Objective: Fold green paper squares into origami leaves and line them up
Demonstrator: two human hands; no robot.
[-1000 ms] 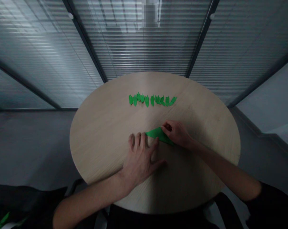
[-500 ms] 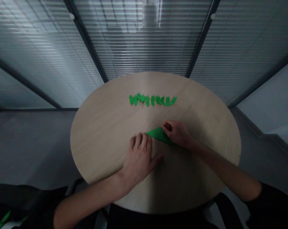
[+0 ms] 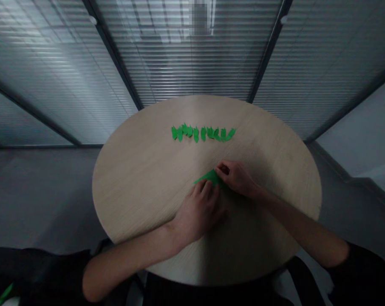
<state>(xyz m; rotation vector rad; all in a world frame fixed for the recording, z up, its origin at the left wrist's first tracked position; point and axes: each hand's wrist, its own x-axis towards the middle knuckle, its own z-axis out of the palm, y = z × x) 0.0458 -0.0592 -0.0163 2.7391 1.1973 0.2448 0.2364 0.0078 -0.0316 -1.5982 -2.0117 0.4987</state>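
Pressing green paper (image 3: 210, 177) with both hands (image 3: 199, 208) (image 3: 239, 178)

Dim light comes through the blinds (image 3: 192, 55), soft shadow lies beneath the hands (image 3: 197, 210), and the lens bows the edges.

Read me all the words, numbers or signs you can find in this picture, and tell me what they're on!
There are no words, numbers or signs I can read.
The green paper and the row of paper leaves show no writing that I can see.
The blurred patch at the top is too blurred to read.
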